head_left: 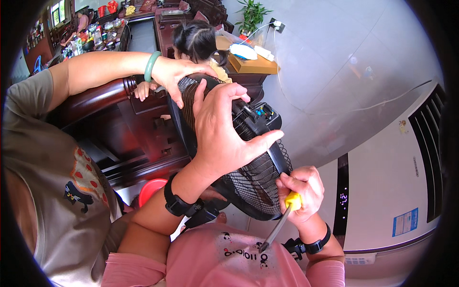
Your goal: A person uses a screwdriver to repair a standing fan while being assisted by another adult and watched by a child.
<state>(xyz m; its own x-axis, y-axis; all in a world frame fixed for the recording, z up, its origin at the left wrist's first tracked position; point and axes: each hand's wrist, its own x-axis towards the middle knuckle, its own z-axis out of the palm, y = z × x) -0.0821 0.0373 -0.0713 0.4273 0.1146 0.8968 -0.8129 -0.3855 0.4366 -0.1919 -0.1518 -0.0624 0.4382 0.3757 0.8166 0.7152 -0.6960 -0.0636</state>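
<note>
A black fan head with wire grille (253,184) is tilted in front of me, its motor housing (265,115) exposed. My left hand (222,138) rests over the upper part, thumb and fingers spread, some fingertips bent over the black fittings. My right hand (301,191) is closed around a yellow-handled screwdriver (282,222) beside the grille's lower right, the metal shaft pointing down toward my pink shirt. Another person's hand (174,74) with a green bangle grips the fan's upper rim. A small hand (143,91) touches the dark wooden furniture just behind.
Carved wooden furniture (110,129) is behind the fan, with a seated person (193,40). A person in grey (57,201) stands close at my left. A white air conditioner (377,182) is at right; a red basin (154,184) sits below. Cardboard box (251,64), cable and plant are farther back.
</note>
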